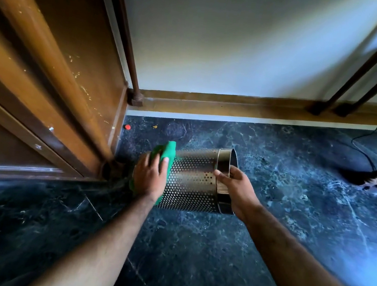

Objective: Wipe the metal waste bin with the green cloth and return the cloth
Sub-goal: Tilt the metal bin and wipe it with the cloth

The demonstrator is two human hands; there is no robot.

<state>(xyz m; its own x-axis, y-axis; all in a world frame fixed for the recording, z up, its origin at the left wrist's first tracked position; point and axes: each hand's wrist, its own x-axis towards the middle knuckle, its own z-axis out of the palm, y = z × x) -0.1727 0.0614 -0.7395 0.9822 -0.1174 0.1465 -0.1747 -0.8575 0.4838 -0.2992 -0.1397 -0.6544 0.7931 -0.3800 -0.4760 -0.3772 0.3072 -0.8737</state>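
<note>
The metal waste bin point(192, 179), a perforated steel cylinder, is tipped on its side above the dark marble floor, its open rim pointing right. My left hand point(149, 177) presses the green cloth point(166, 152) flat against the bin's base end on the left. The cloth sticks out above and below my fingers. My right hand point(236, 191) grips the solid band at the bin's rim, thumb on the outside and fingers curled inside the opening.
A brown wooden cabinet point(54, 83) stands close on the left. Dark furniture legs point(133, 83) rise by the white wall and at the right point(357, 75). A black cable point(367, 150) trails over the floor. A small red cap point(127, 126) lies near the skirting.
</note>
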